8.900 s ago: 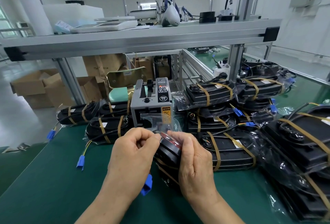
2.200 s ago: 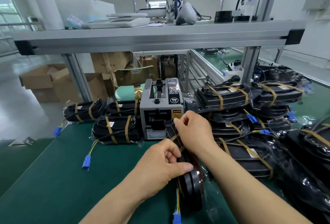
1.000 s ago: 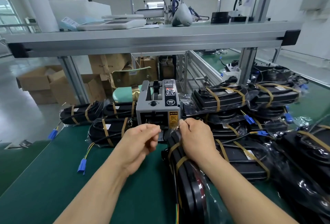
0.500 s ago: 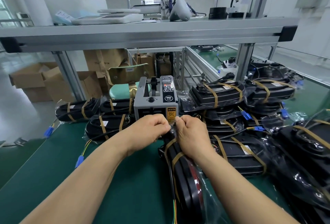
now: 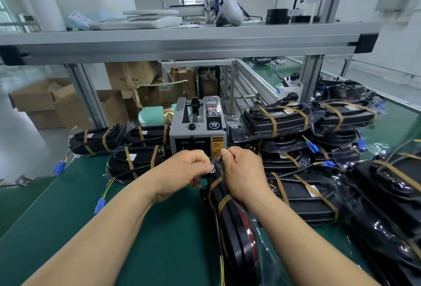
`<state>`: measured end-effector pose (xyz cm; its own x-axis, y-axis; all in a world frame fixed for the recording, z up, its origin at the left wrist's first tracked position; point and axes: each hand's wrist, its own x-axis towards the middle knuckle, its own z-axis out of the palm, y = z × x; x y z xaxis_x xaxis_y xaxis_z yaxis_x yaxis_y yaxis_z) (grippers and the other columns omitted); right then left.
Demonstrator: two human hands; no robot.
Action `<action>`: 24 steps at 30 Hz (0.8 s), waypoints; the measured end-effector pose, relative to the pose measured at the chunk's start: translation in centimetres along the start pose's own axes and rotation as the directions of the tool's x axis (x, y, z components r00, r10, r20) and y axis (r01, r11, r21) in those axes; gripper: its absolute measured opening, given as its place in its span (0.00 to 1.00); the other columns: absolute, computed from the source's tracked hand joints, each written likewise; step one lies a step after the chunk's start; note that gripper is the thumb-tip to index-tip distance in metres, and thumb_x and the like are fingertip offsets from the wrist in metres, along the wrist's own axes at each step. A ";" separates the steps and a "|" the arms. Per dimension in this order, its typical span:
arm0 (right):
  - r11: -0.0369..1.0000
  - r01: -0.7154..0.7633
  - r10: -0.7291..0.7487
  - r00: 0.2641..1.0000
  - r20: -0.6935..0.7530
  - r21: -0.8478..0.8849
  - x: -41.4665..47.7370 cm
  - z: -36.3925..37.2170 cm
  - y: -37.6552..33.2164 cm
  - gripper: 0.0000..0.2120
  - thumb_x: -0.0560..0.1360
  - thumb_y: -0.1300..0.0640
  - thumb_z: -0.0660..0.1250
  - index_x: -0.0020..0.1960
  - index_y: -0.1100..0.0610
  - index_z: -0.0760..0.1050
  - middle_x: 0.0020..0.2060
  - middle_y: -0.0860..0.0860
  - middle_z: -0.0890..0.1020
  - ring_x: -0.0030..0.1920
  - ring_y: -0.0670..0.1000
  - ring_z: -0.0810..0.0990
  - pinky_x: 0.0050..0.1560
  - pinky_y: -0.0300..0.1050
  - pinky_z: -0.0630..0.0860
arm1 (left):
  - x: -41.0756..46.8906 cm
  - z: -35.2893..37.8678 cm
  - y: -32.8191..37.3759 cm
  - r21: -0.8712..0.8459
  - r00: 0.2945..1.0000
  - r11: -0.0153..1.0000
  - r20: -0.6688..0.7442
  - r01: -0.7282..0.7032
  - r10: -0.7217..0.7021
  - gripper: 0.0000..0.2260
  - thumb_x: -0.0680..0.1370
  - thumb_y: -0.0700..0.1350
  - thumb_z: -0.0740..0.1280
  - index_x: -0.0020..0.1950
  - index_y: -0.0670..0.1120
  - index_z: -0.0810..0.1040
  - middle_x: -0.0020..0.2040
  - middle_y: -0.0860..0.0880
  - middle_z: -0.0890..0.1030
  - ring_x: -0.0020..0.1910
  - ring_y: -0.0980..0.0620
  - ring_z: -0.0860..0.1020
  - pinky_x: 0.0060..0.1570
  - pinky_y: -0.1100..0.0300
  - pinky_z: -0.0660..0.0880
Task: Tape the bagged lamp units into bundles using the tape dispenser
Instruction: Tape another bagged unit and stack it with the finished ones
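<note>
Both left grip (image 5: 182,171) and right grip (image 5: 244,176) pinching lamp bundle (image 5: 237,235) end, tape dispenser (image 5: 196,129) behind

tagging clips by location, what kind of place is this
Most likely a factory packing line: an electric tape dispenser on a green workbench, stacked taped bundles of bagged lamp units, and an aluminium-frame shelf overhead, with cardboard boxes behind.

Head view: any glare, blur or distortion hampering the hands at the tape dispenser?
Head view: left hand and right hand, pinching the bagged lamp bundle at the tape dispenser, are sharp and evenly lit; glare specks sit on the bagged units at right; wide-angle stretch at the frame edges.
</note>
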<state>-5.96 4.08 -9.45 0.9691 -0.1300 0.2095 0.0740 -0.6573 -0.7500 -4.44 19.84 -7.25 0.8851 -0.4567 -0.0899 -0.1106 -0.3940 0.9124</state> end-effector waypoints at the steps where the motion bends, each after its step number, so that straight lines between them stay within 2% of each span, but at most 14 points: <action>1: 1.000 0.004 -0.004 1.000 0.002 -0.007 0.0 0.0 0.0 0.21 0.84 0.50 0.55 0.34 0.54 0.67 0.33 0.52 0.75 0.37 0.54 0.73 0.40 0.47 0.68 | 0.0 0.0 0.0 0.000 1.000 1.000 0.001 -0.010 0.010 0.08 0.81 0.40 0.64 0.41 0.45 0.75 0.27 0.59 0.71 0.27 0.63 0.70 0.41 0.62 0.75; 5: 1.000 -0.012 0.012 1.000 0.003 0.013 0.0 0.2 -0.1 0.20 0.84 0.49 0.56 0.34 0.54 0.68 0.33 0.51 0.76 0.38 0.54 0.74 0.42 0.50 0.71 | 0.1 -0.1 -0.1 0.016 0.999 0.999 -0.005 -0.043 0.043 0.08 0.80 0.41 0.65 0.41 0.47 0.76 0.34 0.53 0.72 0.36 0.56 0.69 0.41 0.62 0.70; 10: 0.999 -0.015 0.015 1.000 -0.002 0.029 0.1 0.2 -0.1 0.21 0.84 0.49 0.56 0.34 0.54 0.68 0.33 0.52 0.76 0.38 0.56 0.75 0.43 0.53 0.73 | 0.2 0.0 -0.3 0.071 0.999 0.997 -0.019 -0.037 0.039 0.08 0.80 0.43 0.65 0.41 0.48 0.76 0.30 0.59 0.72 0.33 0.59 0.69 0.39 0.63 0.69; 16: 0.999 -0.016 0.016 1.000 -0.015 0.031 0.1 0.1 0.1 0.21 0.83 0.49 0.57 0.32 0.55 0.68 0.30 0.51 0.75 0.35 0.54 0.73 0.39 0.51 0.70 | 0.1 0.3 -0.3 0.115 0.998 0.993 -0.056 -0.032 0.038 0.08 0.80 0.44 0.66 0.41 0.48 0.75 0.37 0.50 0.72 0.38 0.53 0.69 0.41 0.61 0.70; 21: 0.999 -0.015 0.015 1.000 -0.015 0.035 0.0 0.0 0.0 0.21 0.83 0.49 0.57 0.33 0.55 0.68 0.31 0.51 0.76 0.36 0.55 0.74 0.41 0.52 0.72 | 0.0 0.4 -0.3 0.119 0.997 0.992 -0.067 -0.035 0.043 0.08 0.80 0.45 0.66 0.40 0.48 0.76 0.36 0.51 0.72 0.37 0.55 0.69 0.40 0.62 0.69; 24: 0.999 -0.012 0.012 1.000 -0.009 0.033 0.0 0.0 -0.1 0.20 0.83 0.49 0.56 0.34 0.55 0.69 0.32 0.53 0.76 0.38 0.57 0.76 0.43 0.54 0.74 | -0.1 0.4 -0.2 0.063 0.996 0.997 -0.074 -0.052 0.057 0.09 0.80 0.44 0.67 0.40 0.48 0.76 0.34 0.53 0.72 0.35 0.55 0.69 0.39 0.64 0.69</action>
<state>-5.98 4.17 -9.38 0.9678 -0.1447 0.2062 0.0703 -0.6309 -0.7726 -4.67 19.67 -7.57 0.9082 -0.4184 -0.0081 -0.1851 -0.4189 0.8890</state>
